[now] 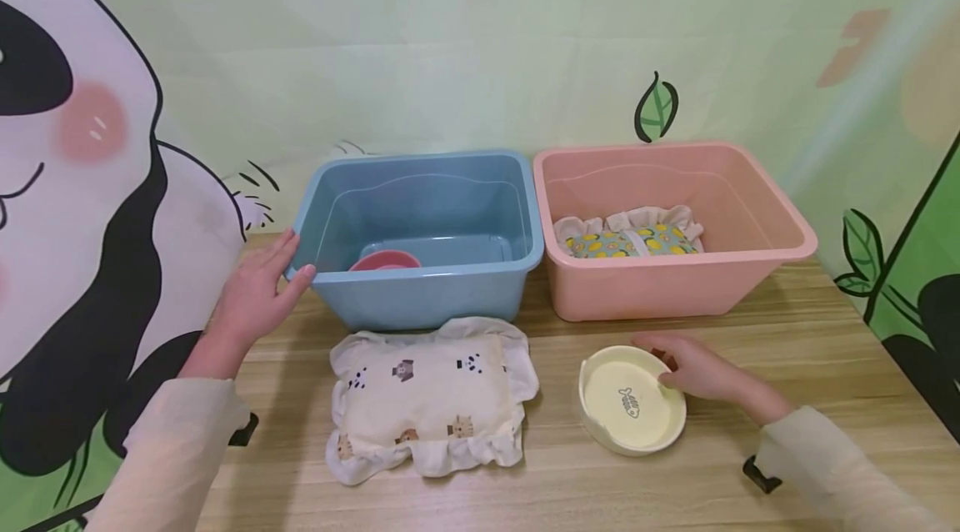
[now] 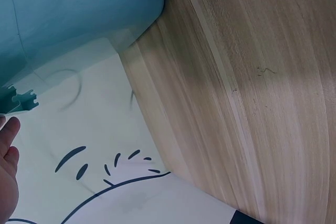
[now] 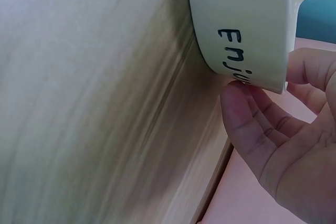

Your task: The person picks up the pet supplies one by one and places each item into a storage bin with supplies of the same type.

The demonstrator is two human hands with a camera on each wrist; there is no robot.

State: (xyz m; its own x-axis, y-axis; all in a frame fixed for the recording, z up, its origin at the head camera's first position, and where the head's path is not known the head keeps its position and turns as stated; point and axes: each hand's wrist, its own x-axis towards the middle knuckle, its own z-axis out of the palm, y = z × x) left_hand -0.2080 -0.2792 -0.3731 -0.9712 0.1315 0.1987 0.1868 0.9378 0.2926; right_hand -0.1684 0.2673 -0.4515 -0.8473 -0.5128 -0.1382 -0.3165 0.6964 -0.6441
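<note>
In the head view my left hand [image 1: 258, 290] rests against the left rim of a blue tub [image 1: 420, 298], its fingers fairly straight. Only part of that hand [image 2: 8, 171] enters the left wrist view. A red round dish [image 1: 386, 259] lies inside the tub, partly hidden by its front wall. My right hand [image 1: 693, 365] pinches the right edge of a cream pet bowl [image 1: 626, 424] with a fishbone print, thumb at the rim. The right wrist view shows fingertips [image 3: 236, 103] against the bowl's lettered side. The bowl appears slightly tilted.
Beside the blue tub stands a pink tub [image 1: 645, 290] holding a small lemon-print pillow [image 1: 600, 244] with white frills. A cream frilled pillow [image 1: 427, 399] with animal prints lies before the blue tub on the wooden table [image 1: 570, 490]. Behind hangs a printed cloth backdrop [image 1: 450, 73].
</note>
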